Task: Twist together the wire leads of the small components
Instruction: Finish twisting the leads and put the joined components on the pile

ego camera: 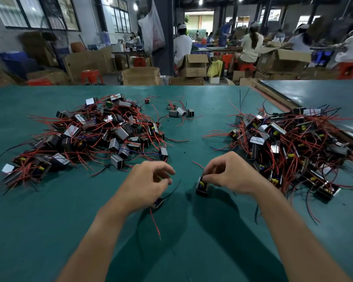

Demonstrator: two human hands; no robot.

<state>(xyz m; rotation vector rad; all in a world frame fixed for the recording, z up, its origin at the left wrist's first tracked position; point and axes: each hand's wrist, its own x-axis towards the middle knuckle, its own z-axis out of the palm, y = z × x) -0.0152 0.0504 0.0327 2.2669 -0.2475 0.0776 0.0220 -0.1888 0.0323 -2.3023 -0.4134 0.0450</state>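
Note:
My right hand point(226, 174) pinches the top of a small black component point(201, 187) with a yellow part, standing on the green table point(49, 220). A red lead point(198, 164) pokes out beside the fingertips. My left hand point(147, 184) hovers to its left with the fingers loosely curled, thumb and forefinger apart. A second small component point(158, 202) shows at the lower edge of that hand, its red lead point(156, 222) trailing toward me and a black lead point(174, 189) arcing away. Whether the hidden lower fingers hold it, I cannot tell.
A large heap of components with red and black wires point(94, 135) lies at the left, another heap point(289, 147) at the right, close to my right wrist. A few loose components point(179, 111) sit at the far middle. People work among cardboard boxes point(194, 66) beyond the table.

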